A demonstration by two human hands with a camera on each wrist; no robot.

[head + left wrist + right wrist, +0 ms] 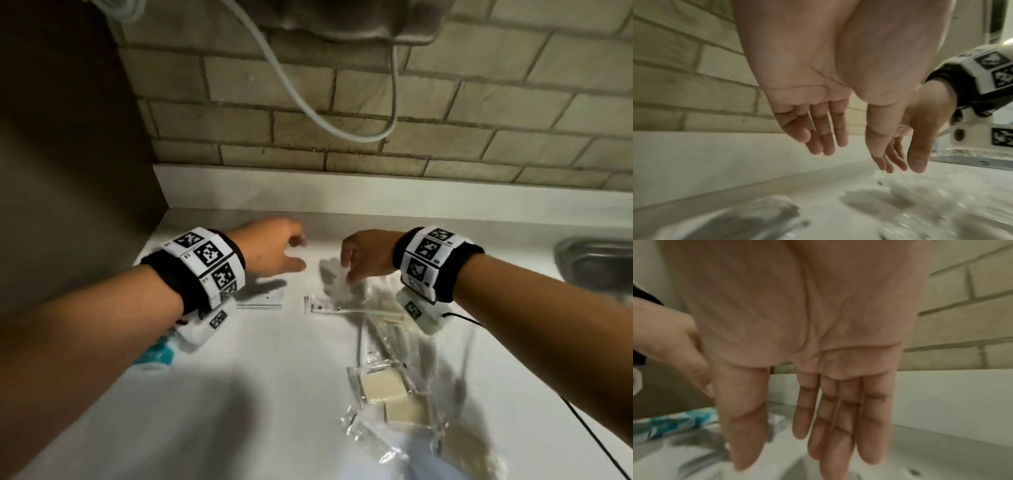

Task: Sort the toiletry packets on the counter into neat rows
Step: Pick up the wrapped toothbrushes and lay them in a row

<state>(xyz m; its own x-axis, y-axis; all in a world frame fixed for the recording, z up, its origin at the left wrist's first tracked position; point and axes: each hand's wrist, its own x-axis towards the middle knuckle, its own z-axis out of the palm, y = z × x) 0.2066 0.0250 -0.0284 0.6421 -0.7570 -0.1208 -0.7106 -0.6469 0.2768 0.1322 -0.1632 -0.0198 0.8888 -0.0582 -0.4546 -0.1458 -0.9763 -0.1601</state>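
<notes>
From the head view, both hands hover over the white surface [267,359], left hand [270,250] and right hand [368,255] near each other; clear plastic toiletry packets [387,390] lie scattered below the right hand, one flat white packet [262,301] below the left. The left wrist view alone shows the left hand's fingers [818,129] straight, spread loosely, holding nothing. The right wrist view shows the right hand's fingers [840,415] likewise straight and empty, plus a teal-and-white packet [680,420].
</notes>
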